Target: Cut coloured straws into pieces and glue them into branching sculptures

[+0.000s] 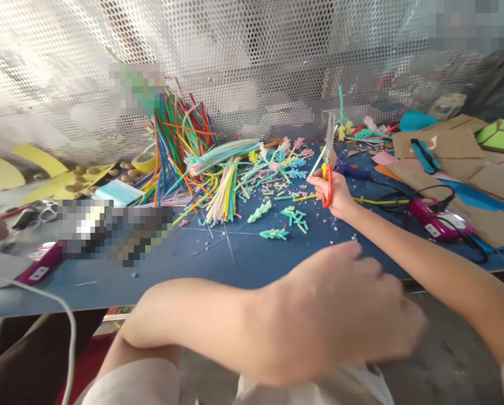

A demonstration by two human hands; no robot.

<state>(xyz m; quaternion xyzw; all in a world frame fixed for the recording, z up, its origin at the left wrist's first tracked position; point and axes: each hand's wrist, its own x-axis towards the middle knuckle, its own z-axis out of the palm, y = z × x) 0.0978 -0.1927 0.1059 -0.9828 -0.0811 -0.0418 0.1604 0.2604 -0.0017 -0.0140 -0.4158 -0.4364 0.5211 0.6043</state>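
The right hand, right of centre in the frame, grips a pair of scissors with orange and yellow handles and metal blades. The blades point toward the top of the frame. A thin pale green fuzzy stem extends up from the fingertips of this hand; whether it is pinched there cannot be determined. A yellow fuzzy stem runs along the table, which has a dark blue top, and passes behind the right hand.

The left hand, at lower centre-right, is above the near edge of the table, back uppermost and motion-blurred. Its fingers appear bent; whether it contains anything cannot be determined.

Two pale green leaf-shaped sprigs, one upper and one lower, lie at the centre of the frame, apart from each other. A loose pile of short green cut pieces lies just right of them. Above these lies a cluster of pastel branched sprigs. To its left is a fanned bundle of yellow, cream and green stems. A tall multicoloured bundle of stems stands at upper left-centre. A magenta and white power strip is at right.
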